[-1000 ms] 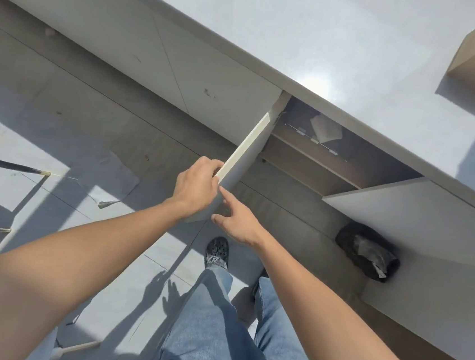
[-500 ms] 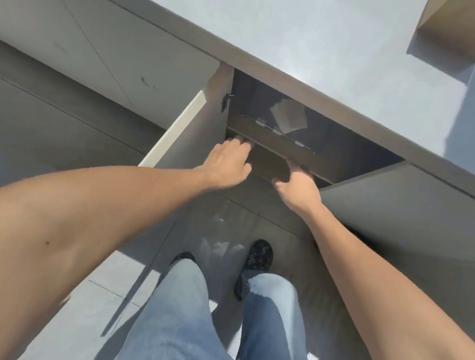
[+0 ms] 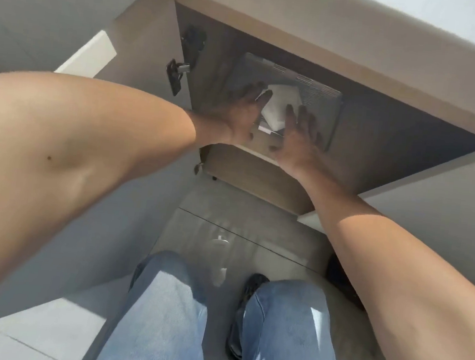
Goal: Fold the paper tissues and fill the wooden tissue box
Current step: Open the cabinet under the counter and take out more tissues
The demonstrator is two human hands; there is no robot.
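A white stack of paper tissues (image 3: 279, 108) lies on a flat grey device (image 3: 312, 99) on a shelf inside the open cabinet. My left hand (image 3: 237, 112) and my right hand (image 3: 299, 133) reach into the cabinet, one on each side of the stack, fingers spread and touching its edges. Neither hand has closed around it. The wooden tissue box is out of view.
The left cabinet door (image 3: 144, 52) stands open with its hinge (image 3: 177, 71) showing. The right door (image 3: 435, 186) is open too. The countertop edge (image 3: 334, 28) overhangs the shelf. My legs in jeans (image 3: 287, 331) stand on the tiled floor below.
Both hands moved from the shelf's front edge deeper into the cabinet, onto the two sides of the tissue stack. The view dropped lower and closer to the shelf.
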